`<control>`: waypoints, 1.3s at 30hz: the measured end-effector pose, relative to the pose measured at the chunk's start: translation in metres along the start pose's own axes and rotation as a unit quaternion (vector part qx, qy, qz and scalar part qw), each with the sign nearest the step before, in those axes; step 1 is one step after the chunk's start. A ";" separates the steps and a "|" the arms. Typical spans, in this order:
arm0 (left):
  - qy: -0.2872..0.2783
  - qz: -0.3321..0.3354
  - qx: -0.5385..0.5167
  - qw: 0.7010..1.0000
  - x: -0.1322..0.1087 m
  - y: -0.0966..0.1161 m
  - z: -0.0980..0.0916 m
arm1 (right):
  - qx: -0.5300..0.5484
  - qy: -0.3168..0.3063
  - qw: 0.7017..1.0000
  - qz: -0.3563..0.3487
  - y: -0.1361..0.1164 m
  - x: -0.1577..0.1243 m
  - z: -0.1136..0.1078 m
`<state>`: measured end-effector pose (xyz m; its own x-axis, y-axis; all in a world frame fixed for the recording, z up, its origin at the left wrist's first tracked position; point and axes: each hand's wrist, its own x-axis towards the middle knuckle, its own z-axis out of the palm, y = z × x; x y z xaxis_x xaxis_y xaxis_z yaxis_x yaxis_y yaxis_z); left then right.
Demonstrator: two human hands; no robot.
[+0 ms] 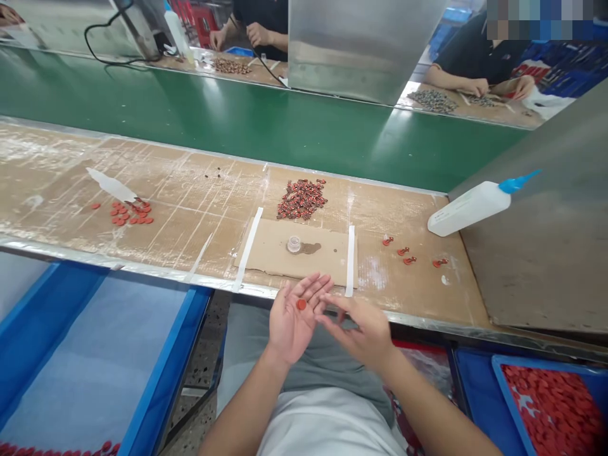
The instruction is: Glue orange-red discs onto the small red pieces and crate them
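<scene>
Palm up at the table's front edge, my left hand point(294, 320) has its fingers stretched out and bears a small red round piece point(301, 304) near their base. My right hand point(361, 329) is beside it on the right, thumb and forefinger apart, fingertips close to the left fingers. Nothing shows between them. Beyond the hands lies a cardboard pad point(266, 253) between white tape strips, with a small clear round cup point(294, 244) and a dark wet stain on it. Behind the pad is a pile of small red and dark metallic parts point(303, 199).
Red discs point(130, 214) lie by a white strip on the left. Several red pieces with dark stems point(408, 260) lie right, near a leaning white bottle point(470, 208). A green belt point(237, 120) runs behind; blue trays point(156, 380) sit below. Two co-workers work across.
</scene>
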<state>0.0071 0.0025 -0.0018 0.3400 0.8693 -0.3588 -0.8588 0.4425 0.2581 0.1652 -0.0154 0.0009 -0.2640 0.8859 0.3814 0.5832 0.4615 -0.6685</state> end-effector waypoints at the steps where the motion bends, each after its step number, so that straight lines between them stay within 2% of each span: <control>1: -0.002 -0.004 0.005 1.000 -0.001 -0.001 0.000 | 0.014 -0.018 1.000 -0.007 -0.002 0.002 0.010; 4: -0.004 -0.004 0.016 1.000 -0.005 -0.003 0.000 | 0.021 -0.032 0.999 -0.012 -0.001 0.008 0.028; 7: -0.011 0.002 0.010 1.000 -0.009 -0.001 -0.002 | 0.051 -0.022 0.998 -0.004 -0.002 0.008 0.032; 10: -0.011 0.010 0.010 1.000 -0.012 0.001 -0.004 | 0.158 -0.010 0.982 0.099 -0.009 0.010 0.028; 12: -0.007 0.025 0.028 0.999 -0.014 0.002 -0.004 | 0.270 -0.004 0.939 0.212 -0.014 0.012 0.026; 14: -0.007 0.040 0.051 0.998 -0.016 0.002 -0.004 | 0.364 0.004 0.881 0.304 -0.017 0.014 0.025; 16: -0.012 0.051 0.072 0.996 -0.018 0.001 -0.002 | 0.417 0.019 0.838 0.353 -0.018 0.016 0.025; 19: -0.024 0.058 0.091 0.994 -0.020 0.000 0.000 | 0.453 0.032 0.806 0.378 -0.019 0.015 0.027; 30: -0.043 0.075 0.124 0.988 -0.023 -0.001 -0.009 | 0.493 0.028 0.782 0.382 -0.029 0.019 0.024; 39: -0.021 0.100 0.119 0.988 -0.021 -0.002 -0.012 | 0.481 0.029 0.785 0.388 -0.028 0.020 0.028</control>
<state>-0.0030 -0.0198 -0.0059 0.1929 0.9506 -0.2433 -0.7973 0.2964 0.5258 0.1218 -0.0095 0.0090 -0.0643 0.9267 -0.3702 -0.3075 -0.3713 -0.8761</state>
